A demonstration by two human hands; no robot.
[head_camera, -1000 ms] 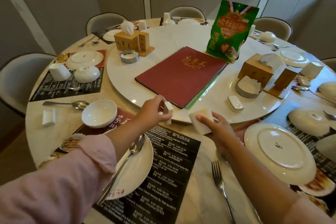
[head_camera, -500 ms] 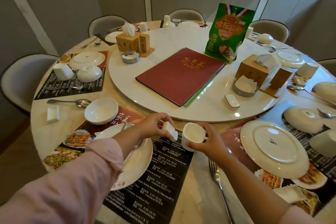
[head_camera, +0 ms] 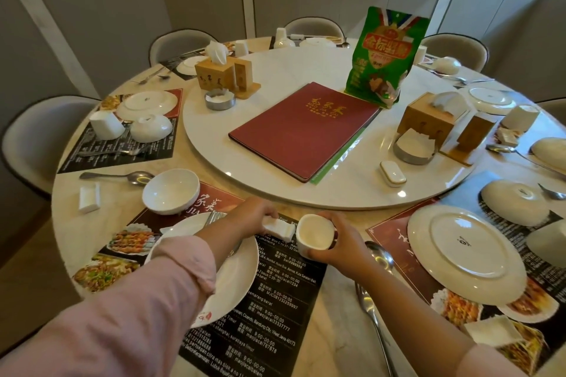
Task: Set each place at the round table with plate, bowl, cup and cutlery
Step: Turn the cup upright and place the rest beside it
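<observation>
Your right hand (head_camera: 340, 243) grips one small white ceramic cup (head_camera: 315, 235), tipped toward you and empty, above the black printed placemat (head_camera: 275, 300). Your left hand (head_camera: 249, 217) pinches one small white rectangular ceramic rest (head_camera: 280, 229) just beside the cup. One round white plate (head_camera: 235, 278) lies under your left forearm, partly hidden. One empty white bowl (head_camera: 170, 191) sits upright beyond it. A metal fork (head_camera: 372, 320) and spoon (head_camera: 381, 257) lie right of the placemat, partly covered by your right arm.

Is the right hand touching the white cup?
Touching. The head view shows the right hand wrapped around the white cup, fingers on its side.
</observation>
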